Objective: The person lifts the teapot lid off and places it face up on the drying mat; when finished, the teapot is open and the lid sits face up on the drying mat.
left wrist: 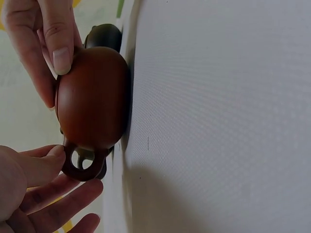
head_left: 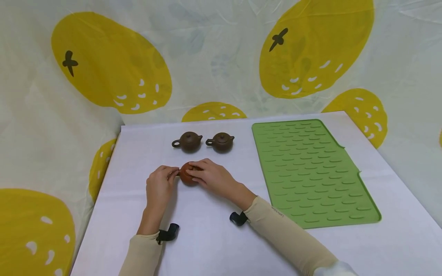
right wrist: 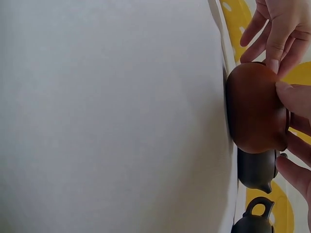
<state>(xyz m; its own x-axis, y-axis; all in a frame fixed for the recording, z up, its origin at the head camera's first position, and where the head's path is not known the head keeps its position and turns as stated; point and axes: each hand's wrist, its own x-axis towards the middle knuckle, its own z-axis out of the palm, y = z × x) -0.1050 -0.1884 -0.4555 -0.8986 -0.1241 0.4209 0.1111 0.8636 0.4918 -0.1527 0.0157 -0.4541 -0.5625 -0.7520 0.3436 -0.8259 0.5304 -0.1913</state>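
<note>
A reddish-brown teapot (head_left: 187, 178) sits upright on the white cloth, between both hands. My left hand (head_left: 159, 187) pinches its handle with thumb and forefinger; the looped handle (left wrist: 77, 174) shows plainly in the left wrist view, the other fingers spread beneath it. My right hand (head_left: 215, 178) holds the pot from above, thumb and fingers over its top near the lid. Most of the lid is covered by those fingers. In the right wrist view, the short spout (right wrist: 281, 143) points away from the left hand.
Two dark brown teapots, one on the left (head_left: 190, 143) and one on the right (head_left: 222, 143), stand behind the reddish one, handles to the left. A green ridged mat (head_left: 310, 172) lies on the right of the white-covered table (head_left: 207, 245). Behind hangs a patterned curtain (head_left: 214, 57).
</note>
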